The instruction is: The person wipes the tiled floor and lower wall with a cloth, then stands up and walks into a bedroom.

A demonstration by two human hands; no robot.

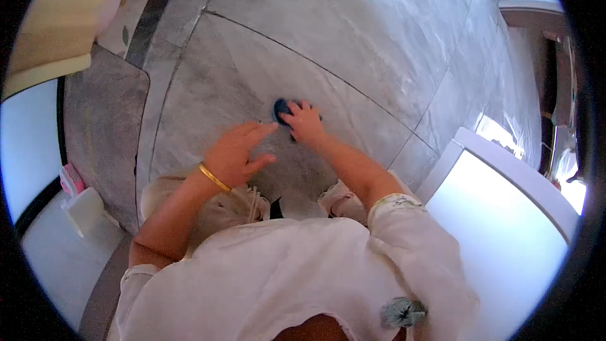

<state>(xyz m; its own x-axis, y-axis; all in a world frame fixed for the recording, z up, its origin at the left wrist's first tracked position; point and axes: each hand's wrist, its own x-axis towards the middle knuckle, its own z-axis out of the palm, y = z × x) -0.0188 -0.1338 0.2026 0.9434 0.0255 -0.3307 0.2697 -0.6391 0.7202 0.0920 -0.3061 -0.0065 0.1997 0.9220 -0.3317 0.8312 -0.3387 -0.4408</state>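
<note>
On the grey tiled floor (221, 63) lies a small dark blue object (281, 111), perhaps a brush or pad. My right hand (305, 123) grips it from above, with the fingers spread over its top. To the left of it, my left hand (238, 153) hovers with its fingers apart and holds nothing. A gold bangle (214, 178) circles the left wrist. The underside of the blue object is hidden against the floor.
A white panel with a grey edge (499, 208) stands at the right. At the left are a brown mat or slab (104, 120), a pink item (72, 179) and a pale container (85, 210). Yellowish cloth (63, 19) hangs at the upper left.
</note>
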